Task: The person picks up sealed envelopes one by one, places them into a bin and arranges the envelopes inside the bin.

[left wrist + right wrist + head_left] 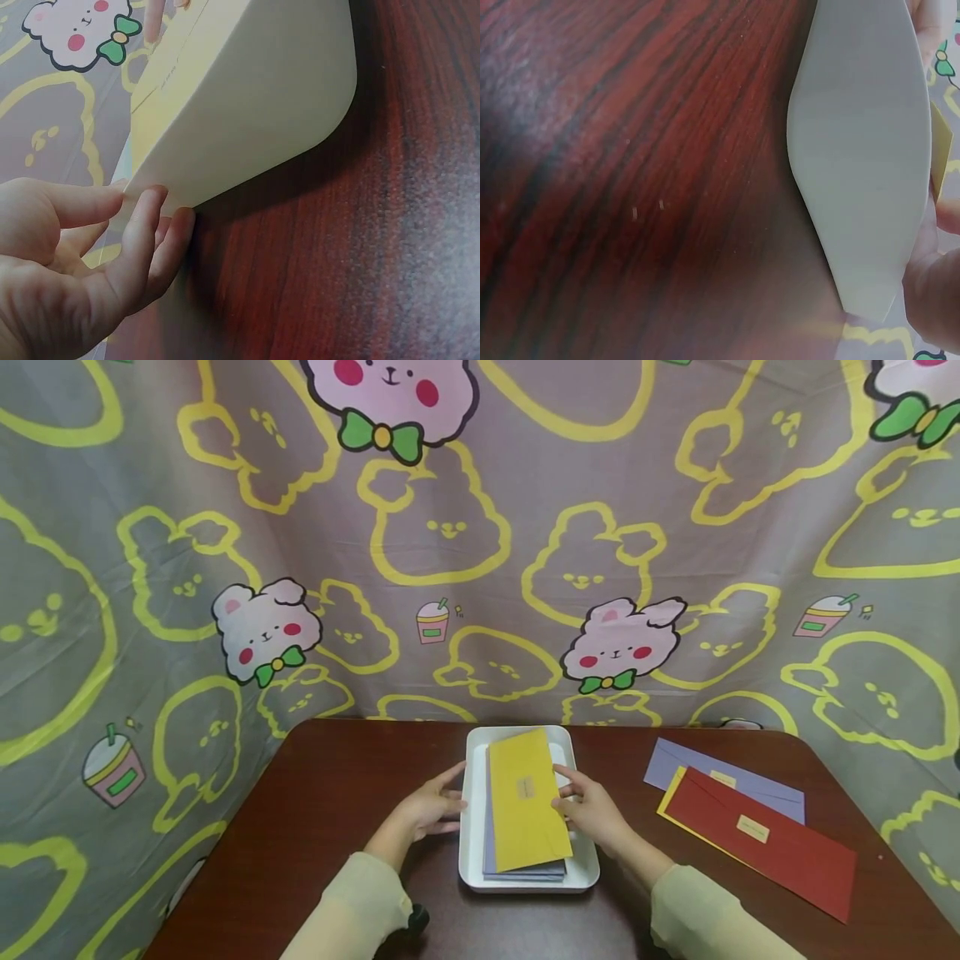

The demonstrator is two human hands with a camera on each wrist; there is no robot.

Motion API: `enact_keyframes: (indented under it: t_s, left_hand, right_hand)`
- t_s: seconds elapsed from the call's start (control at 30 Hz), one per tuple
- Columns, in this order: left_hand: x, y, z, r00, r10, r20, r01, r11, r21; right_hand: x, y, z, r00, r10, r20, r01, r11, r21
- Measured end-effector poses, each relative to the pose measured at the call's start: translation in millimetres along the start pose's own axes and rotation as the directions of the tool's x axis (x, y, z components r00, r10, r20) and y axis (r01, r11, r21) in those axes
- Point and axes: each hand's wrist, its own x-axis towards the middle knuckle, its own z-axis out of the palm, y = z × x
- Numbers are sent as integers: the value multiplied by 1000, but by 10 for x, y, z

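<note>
A white tray (471, 860) stands at the middle of the table in the head view. Inside it, a yellow envelope (525, 827) with a small label lies slightly askew over violet envelopes (489, 860). My left hand (427, 810) is at the tray's left side; in the left wrist view, the fingertips (154, 196) touch its outer wall near a corner. From the right, my right hand (592, 810) reaches over the rim, its thumb and index finger apart at the yellow envelope's edge. The right wrist view shows that hand only partly, behind the tray wall (862, 135).
On the table's right side, a red envelope (795, 852) overlaps a yellow envelope (671, 802) and a violet envelope (682, 760). Behind the dark reddish wooden table (315, 810) hangs a patterned curtain (480, 610).
</note>
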Motion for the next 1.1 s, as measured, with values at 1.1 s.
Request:
enact_keyframes:
  t_s: [1.1]
  left_hand:
    - [5,-4,4,1000,-10,-18,10,1000,8]
  right_hand:
    - [-78,-172,138,978,-57,199,187,657,-730]
